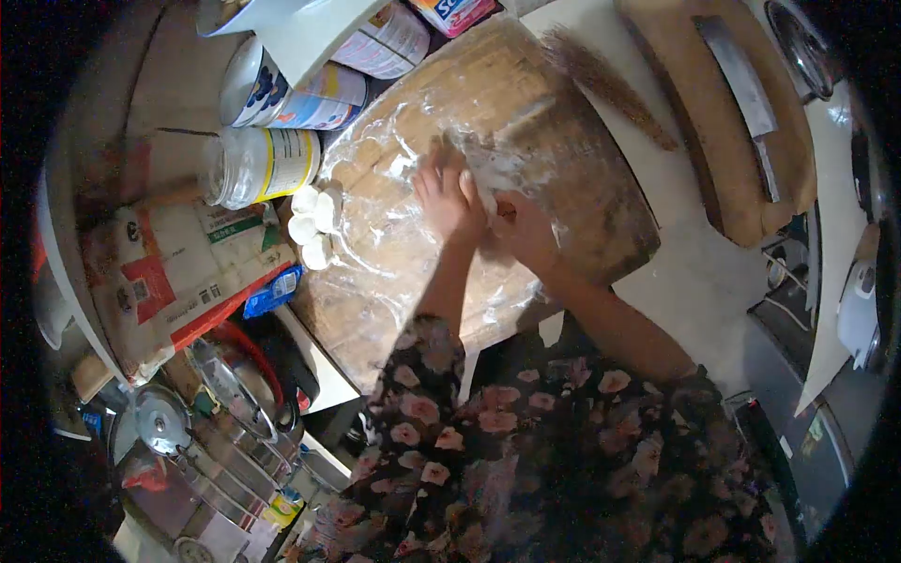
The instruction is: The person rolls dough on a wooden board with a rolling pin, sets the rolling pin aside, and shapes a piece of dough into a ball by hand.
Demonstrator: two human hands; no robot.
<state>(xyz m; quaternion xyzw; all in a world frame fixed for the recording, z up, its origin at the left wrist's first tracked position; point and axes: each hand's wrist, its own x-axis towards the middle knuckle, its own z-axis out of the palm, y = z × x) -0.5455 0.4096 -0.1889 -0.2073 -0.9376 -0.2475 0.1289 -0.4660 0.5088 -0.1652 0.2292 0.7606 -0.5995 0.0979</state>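
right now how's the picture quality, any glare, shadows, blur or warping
Head view: black corners and wide-angle bowing towards the edges; head view: uneven light on the wooden board, darker towards its right side; head view: small bright reflections on the glass jar; head view: left hand and right hand look slightly soft, finer finger detail unclear

Dough pieces [312,227] on the board [591,159] at left, jar [267,165] behind them, bag [192,272] farther left, knife [738,75] at right.
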